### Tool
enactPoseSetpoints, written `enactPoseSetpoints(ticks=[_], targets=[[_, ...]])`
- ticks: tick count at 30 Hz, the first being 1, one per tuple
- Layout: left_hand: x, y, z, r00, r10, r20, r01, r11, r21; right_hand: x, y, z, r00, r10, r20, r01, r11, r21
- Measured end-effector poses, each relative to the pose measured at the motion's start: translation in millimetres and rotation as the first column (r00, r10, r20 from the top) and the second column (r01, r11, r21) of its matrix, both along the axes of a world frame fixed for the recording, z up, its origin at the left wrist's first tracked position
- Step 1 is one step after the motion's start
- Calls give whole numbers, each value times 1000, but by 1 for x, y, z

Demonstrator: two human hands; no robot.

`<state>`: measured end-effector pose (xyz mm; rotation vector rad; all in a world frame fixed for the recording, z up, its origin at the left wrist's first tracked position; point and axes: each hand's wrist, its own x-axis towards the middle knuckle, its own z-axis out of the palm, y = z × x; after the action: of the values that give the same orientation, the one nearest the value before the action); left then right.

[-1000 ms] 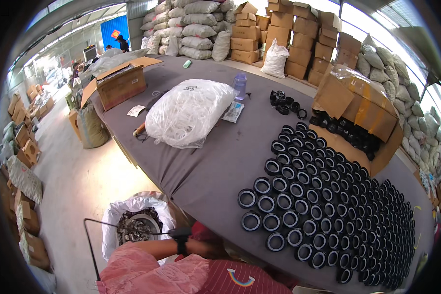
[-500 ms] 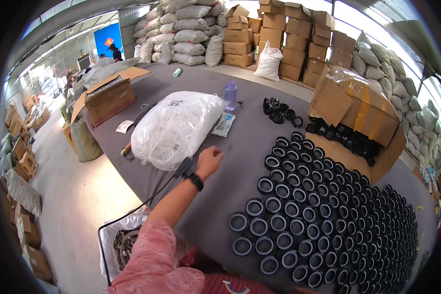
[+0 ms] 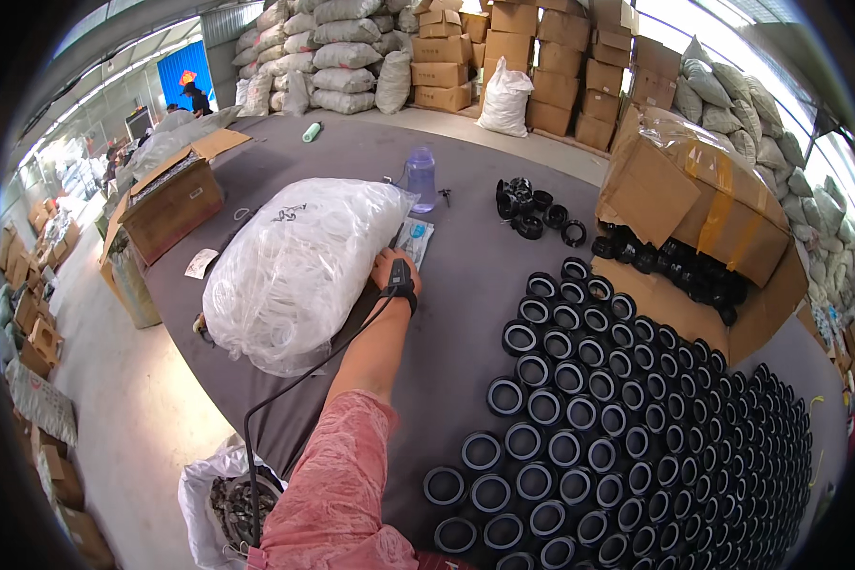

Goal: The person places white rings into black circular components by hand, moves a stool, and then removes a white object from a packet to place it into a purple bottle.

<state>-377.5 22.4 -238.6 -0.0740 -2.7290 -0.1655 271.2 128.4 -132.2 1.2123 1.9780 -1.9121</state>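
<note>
My left arm, in a pink sleeve, reaches forward over the grey-covered table point(image 3: 465, 332). My left hand point(image 3: 389, 267) is at the right side of a large clear plastic bag point(image 3: 304, 256) full of pale rings. Its fingers point away from me and are mostly hidden, so their grip does not show. A small flat plastic packet point(image 3: 415, 237) lies just beyond the hand. On the wrist is a black band with a device point(image 3: 402, 280), and a black cable point(image 3: 294, 385) runs from it. My right hand is out of view.
Rows of black rings point(image 3: 579, 413) cover the right side. Loose black parts point(image 3: 527, 204) lie farther back, near a tipped carton point(image 3: 722, 204). A purple bottle point(image 3: 422, 180) stands behind the packet. An open carton point(image 3: 171, 211) sits left; a white sack point(image 3: 204, 513) is below the table edge.
My left hand has moved forward from in front of the bag to its right side, by the packet. The view has shifted, so the table items appear farther left.
</note>
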Motion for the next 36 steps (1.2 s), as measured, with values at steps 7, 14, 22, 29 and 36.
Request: enactPoseSetpoints(ticks=[7, 14, 22, 29, 36], targets=[[3, -2, 4, 968, -134, 214, 134, 991, 18, -6, -1, -13, 1000, 2, 5, -2, 1000, -16], [-43, -14, -62, 944, -59, 325, -33, 962, 270, -14, -6, 9, 993, 107, -44, -100, 986, 133], [48, -43, 0, 961, -103, 257, 7, 937, 349, -41, -8, 61, 937, 343, -73, -264, 827, 496], [88, -99, -6, 653, -624, 429, -329, 276, 903, -93, -35, 71, 789, 563, -248, -335, 731, 595], [127, -136, 9, 528, -684, 503, -534, 193, 823, -112, -64, 54, 600, 773, -205, -486, 556, 674]])
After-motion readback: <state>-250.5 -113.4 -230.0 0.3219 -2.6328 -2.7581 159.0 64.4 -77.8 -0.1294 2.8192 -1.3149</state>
